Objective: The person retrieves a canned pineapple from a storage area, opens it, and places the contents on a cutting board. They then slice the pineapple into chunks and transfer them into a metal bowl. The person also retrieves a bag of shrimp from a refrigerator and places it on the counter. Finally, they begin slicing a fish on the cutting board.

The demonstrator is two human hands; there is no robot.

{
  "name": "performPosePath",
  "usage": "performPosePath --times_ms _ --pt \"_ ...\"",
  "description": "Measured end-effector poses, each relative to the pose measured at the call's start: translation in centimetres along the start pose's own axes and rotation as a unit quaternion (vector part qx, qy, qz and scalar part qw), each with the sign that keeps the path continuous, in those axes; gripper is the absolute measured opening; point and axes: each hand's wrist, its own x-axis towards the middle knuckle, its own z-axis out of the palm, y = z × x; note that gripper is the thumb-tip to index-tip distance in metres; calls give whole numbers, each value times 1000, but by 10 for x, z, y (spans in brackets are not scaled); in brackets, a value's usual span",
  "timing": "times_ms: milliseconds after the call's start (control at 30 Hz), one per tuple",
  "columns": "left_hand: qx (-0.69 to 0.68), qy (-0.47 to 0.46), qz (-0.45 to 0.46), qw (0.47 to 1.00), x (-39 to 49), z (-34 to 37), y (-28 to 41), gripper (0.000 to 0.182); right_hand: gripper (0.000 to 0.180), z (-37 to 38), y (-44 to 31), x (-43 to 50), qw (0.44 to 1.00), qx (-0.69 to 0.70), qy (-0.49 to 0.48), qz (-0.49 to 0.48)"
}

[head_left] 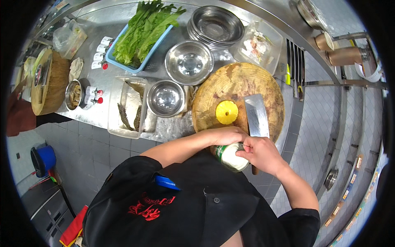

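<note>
At the front edge of a round wooden chopping block (211, 80), my left hand (229, 136) grips a can (231, 156) by its side. The can is tilted, its shiny metal lid turned up towards me. My right hand (262, 152) has its fingers bent at the lid's rim; whether they pinch a ring pull is hidden. A cleaver (256, 114) lies flat on the block, blade away from me. Its handle passes beneath my right hand and juts over the edge. Left of the blade rests a yellow pineapple ring (226, 112).
Steel bowls (189, 62) and a transparent tub with dark-edged pieces, perhaps fish (127, 106), stand left of the block. Behind are a blue basket of leafy greens (145, 37), stacked bowls (216, 24) and a scrap tub (257, 46). Knives (295, 61) hang at right. Another person's sleeve (21, 108) shows far left.
</note>
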Motion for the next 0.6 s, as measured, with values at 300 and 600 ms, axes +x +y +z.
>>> performPosePath --times_ms 300,600 --pt "32 -12 26 999 3 4 -8 41 34 17 -2 -3 999 28 42 -8" --pt "76 -63 65 993 3 3 -2 46 35 40 3 -16 990 49 128 -9"
